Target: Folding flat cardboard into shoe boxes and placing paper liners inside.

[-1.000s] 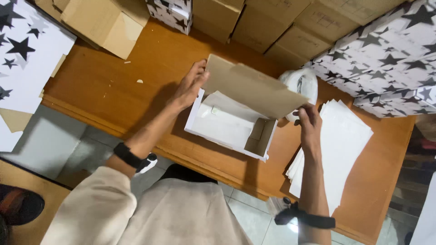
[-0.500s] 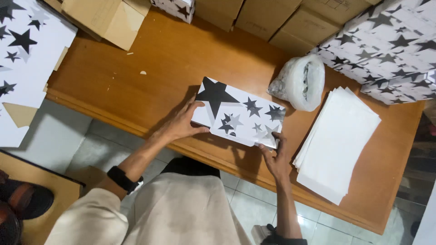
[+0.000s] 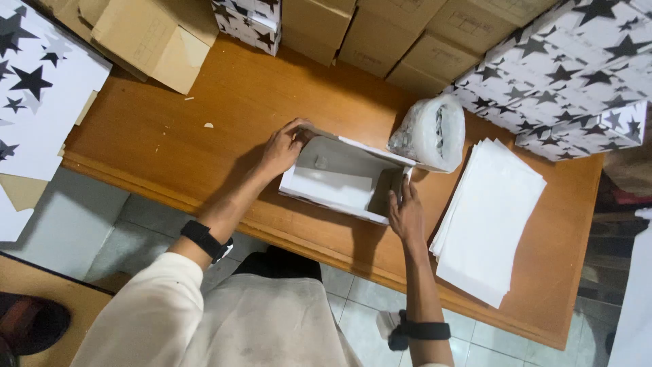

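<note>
The open white cardboard box (image 3: pixel 343 178) sits on the brown wooden table (image 3: pixel 170 136). The left hand (image 3: pixel 284 146) grips its left end; the right hand (image 3: pixel 405 212) pinches its right wall. It looks light, thin and bendy, so holding both ends seems best.

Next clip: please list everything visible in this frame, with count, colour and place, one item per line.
open box: one, white inside, middle of the table, open side up
wooden table: one, orange-brown, across the frame
paper stack: one, white, right of the open box
plastic-wrapped roll: one, clear and white, behind the box's right end
star-print boxes: several, white with black stars, top right
cardboard cartons: several, brown, along the far edge
star-print sheets: a few, white with black stars, far left
left hand: on the box's left end, black wristband
right hand: on the box's right end, black wristband
</note>
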